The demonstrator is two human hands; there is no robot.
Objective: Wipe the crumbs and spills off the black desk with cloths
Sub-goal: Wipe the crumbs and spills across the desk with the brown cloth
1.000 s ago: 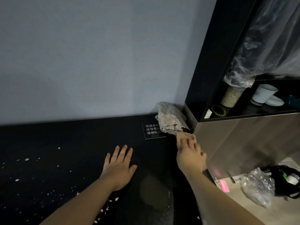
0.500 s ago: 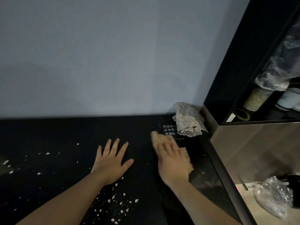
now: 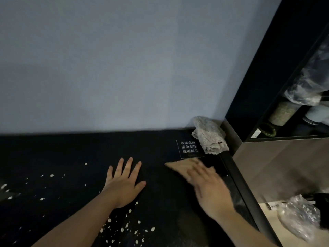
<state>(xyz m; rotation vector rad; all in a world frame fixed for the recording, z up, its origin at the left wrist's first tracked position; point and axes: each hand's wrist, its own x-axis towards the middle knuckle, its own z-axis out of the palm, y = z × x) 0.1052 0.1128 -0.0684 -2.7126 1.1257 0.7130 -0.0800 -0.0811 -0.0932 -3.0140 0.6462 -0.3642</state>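
Black desk (image 3: 71, 154) strewn with crumbs (image 3: 122, 229); left hand (image 3: 124, 184) flat, fingers spread; right hand (image 3: 210, 189) a blur, grip unreadable; cloth (image 3: 210, 136) bunched in the corner.

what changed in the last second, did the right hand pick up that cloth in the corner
No. The right hand touched the near edge of the crumpled cloth, then came off it and drew back leftward; it is now a blur over the black desk before the small sign. Whether it holds anything is unclear. Cloth still in the corner, left hand still flat on the desk, crumbs unmoved.
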